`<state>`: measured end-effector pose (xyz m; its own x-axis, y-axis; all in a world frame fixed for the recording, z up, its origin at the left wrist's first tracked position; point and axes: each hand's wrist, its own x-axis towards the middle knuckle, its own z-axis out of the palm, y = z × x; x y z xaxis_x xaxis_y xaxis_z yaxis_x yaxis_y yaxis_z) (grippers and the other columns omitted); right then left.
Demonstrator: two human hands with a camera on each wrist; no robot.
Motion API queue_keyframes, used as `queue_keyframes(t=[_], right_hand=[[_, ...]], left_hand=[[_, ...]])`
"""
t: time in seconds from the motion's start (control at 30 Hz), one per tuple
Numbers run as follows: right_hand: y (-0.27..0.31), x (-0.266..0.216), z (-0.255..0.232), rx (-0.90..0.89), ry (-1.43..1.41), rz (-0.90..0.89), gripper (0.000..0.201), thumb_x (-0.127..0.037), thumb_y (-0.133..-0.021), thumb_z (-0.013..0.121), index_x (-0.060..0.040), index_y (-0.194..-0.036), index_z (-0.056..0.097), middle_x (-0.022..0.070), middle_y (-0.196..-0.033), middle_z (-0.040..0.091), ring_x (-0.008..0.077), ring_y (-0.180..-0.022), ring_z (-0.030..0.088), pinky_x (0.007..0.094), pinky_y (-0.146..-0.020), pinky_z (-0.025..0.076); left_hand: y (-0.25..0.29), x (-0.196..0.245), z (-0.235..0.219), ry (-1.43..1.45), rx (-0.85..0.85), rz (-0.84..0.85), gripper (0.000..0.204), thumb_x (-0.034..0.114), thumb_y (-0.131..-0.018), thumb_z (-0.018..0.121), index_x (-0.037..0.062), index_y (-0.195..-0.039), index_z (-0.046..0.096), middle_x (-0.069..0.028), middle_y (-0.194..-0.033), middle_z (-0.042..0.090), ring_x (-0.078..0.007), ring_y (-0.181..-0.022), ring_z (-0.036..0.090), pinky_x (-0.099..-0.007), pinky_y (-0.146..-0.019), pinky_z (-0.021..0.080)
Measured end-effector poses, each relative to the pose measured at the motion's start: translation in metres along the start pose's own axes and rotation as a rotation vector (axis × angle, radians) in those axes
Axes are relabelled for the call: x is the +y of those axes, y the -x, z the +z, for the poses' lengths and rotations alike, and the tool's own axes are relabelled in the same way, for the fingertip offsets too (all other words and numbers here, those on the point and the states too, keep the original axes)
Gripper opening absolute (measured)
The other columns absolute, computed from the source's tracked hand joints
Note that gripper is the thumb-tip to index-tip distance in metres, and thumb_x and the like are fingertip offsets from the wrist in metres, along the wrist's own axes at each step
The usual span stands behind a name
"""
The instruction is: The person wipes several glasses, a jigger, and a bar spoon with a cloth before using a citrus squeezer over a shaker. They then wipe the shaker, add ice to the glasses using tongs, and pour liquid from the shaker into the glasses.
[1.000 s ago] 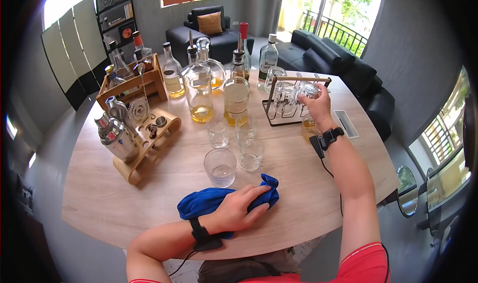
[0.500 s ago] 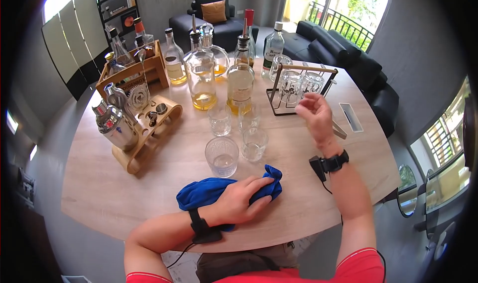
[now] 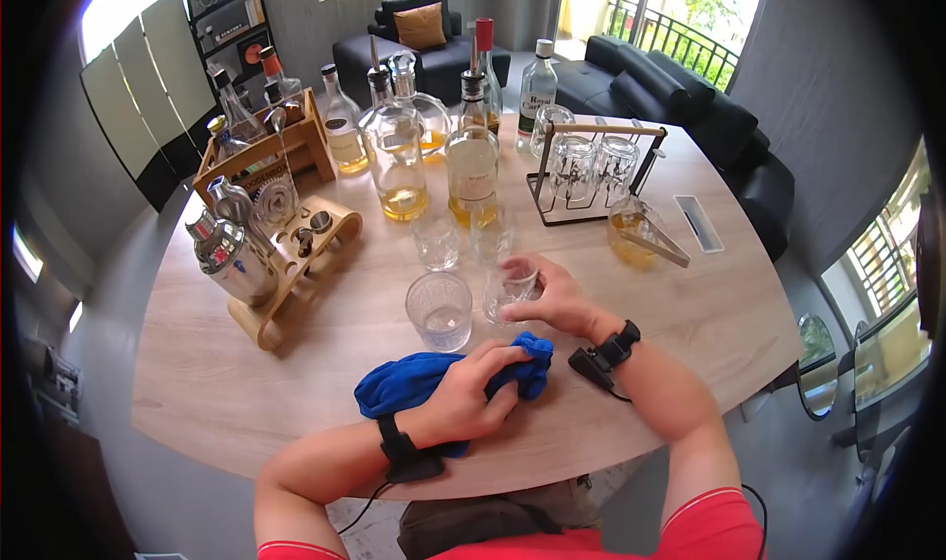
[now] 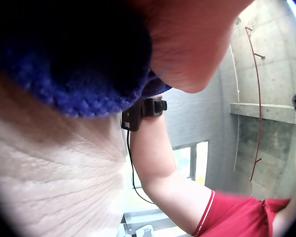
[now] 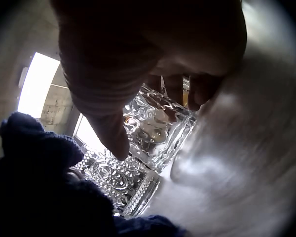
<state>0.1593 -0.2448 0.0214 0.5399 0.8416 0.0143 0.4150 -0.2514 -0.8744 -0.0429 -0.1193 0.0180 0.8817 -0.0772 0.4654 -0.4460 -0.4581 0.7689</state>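
Right hand: moved from near the rack to frame centre, thumb and fingers round a glass, probably to steady it.
Left hand: lower centre, gripping the blue cloth, perhaps to have it handy.
Rack: upper right, seemingly for storing mugs.

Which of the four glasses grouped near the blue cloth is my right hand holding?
The front-right glass, just right of the wide glass: your right hand curls round it, while no hand holds the wide one or the two glasses behind.
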Motion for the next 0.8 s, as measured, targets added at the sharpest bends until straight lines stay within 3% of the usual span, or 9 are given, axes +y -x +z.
queue_keyframes(t=[0.07, 0.1, 0.2, 0.27, 0.4, 0.47, 0.53, 0.67, 0.8], right_hand=[[0.009, 0.006, -0.002, -0.016, -0.629, 0.032, 0.078, -0.018, -0.072, 0.087, -0.0079, -0.140, 0.051, 0.0048, -0.114, 0.065, 0.0123, -0.095, 0.060, 0.0293, -0.086, 0.051], [0.013, 0.012, -0.006, -0.021, -0.714, 0.042, 0.079, -0.011, -0.073, 0.083, -0.0066, -0.143, 0.048, 0.0056, -0.109, 0.064, 0.0151, -0.100, 0.061, 0.0317, -0.090, 0.051], [0.035, -0.002, -0.016, -0.110, -0.953, 0.041, 0.082, -0.014, -0.076, 0.084, -0.0050, -0.147, 0.044, 0.0035, -0.104, 0.061, 0.0158, -0.099, 0.062, 0.0328, -0.094, 0.050], [0.044, 0.008, -0.018, -0.125, -0.943, 0.087, 0.091, -0.012, -0.072, 0.086, -0.0055, -0.151, 0.039, 0.0031, -0.104, 0.061, 0.0177, -0.100, 0.062, 0.0336, -0.096, 0.049], [0.049, 0.009, -0.016, -0.282, -0.940, 0.051, 0.094, -0.009, -0.064, 0.091, -0.0053, -0.145, 0.043, 0.0057, -0.114, 0.062, 0.0174, -0.106, 0.062, 0.0338, -0.095, 0.050], [0.047, 0.009, -0.011, -0.274, -0.830, -0.037, 0.090, -0.012, -0.063, 0.094, -0.0055, -0.139, 0.047, 0.0072, -0.117, 0.062, 0.0171, -0.108, 0.062, 0.0324, -0.094, 0.052], [0.047, 0.014, -0.013, -0.278, -0.776, -0.023, 0.088, -0.017, -0.061, 0.097, -0.0045, -0.134, 0.049, 0.0064, -0.117, 0.062, 0.0165, -0.108, 0.063, 0.0309, -0.094, 0.053], [0.050, 0.018, -0.010, -0.231, -0.863, 0.020, 0.083, -0.015, -0.062, 0.096, -0.0053, -0.131, 0.052, 0.0043, -0.115, 0.063, 0.0145, -0.104, 0.063, 0.0294, -0.092, 0.053], [0.054, 0.006, -0.007, -0.277, -0.699, 0.024, 0.076, -0.016, -0.063, 0.095, -0.0064, -0.127, 0.056, 0.0037, -0.112, 0.064, 0.0133, -0.103, 0.063, 0.0283, -0.092, 0.052]], left_hand=[[0.001, -0.002, -0.001, 0.063, 0.083, 0.045, 0.049, -0.005, -0.083, 0.064, 0.0026, -0.131, 0.055, -0.0206, -0.121, 0.061, -0.0358, -0.106, 0.066, -0.0385, -0.089, 0.054], [0.002, 0.000, -0.001, 0.070, 0.082, 0.042, 0.049, -0.005, -0.083, 0.064, 0.0026, -0.131, 0.055, -0.0206, -0.121, 0.061, -0.0358, -0.106, 0.066, -0.0385, -0.089, 0.054], [-0.003, 0.013, -0.004, 0.148, 0.191, 0.030, 0.052, -0.009, -0.083, 0.063, 0.0006, -0.133, 0.053, -0.0216, -0.126, 0.059, -0.0357, -0.111, 0.063, -0.0384, -0.095, 0.051], [-0.011, 0.024, -0.009, -0.043, 0.355, 0.221, 0.054, -0.010, -0.083, 0.062, -0.0026, -0.136, 0.051, -0.0243, -0.131, 0.057, -0.0384, -0.114, 0.061, -0.0404, -0.098, 0.049], [-0.005, 0.020, -0.007, -0.149, 0.349, 0.212, 0.063, -0.006, -0.083, 0.064, -0.0071, -0.143, 0.044, -0.0287, -0.134, 0.054, -0.0432, -0.122, 0.057, -0.0439, -0.102, 0.047], [-0.001, 0.016, -0.003, -0.186, 0.194, 0.055, 0.068, -0.003, -0.083, 0.066, -0.0066, -0.146, 0.041, -0.0282, -0.141, 0.049, -0.0427, -0.131, 0.051, -0.0441, -0.108, 0.042], [-0.002, 0.018, -0.003, -0.281, 0.107, 0.039, 0.071, -0.001, -0.081, 0.068, -0.0039, -0.147, 0.042, -0.0274, -0.141, 0.050, -0.0445, -0.130, 0.051, -0.0460, -0.108, 0.042], [-0.002, 0.021, -0.003, -0.475, 0.066, 0.026, 0.072, 0.009, -0.076, 0.075, -0.0008, -0.143, 0.049, -0.0251, -0.136, 0.054, -0.0443, -0.128, 0.051, -0.0481, -0.107, 0.041], [-0.002, 0.021, -0.003, -0.562, 0.018, 0.047, 0.062, 0.017, -0.078, 0.075, 0.0039, -0.135, 0.055, -0.0232, -0.132, 0.058, -0.0389, -0.120, 0.056, -0.0475, -0.099, 0.044]])
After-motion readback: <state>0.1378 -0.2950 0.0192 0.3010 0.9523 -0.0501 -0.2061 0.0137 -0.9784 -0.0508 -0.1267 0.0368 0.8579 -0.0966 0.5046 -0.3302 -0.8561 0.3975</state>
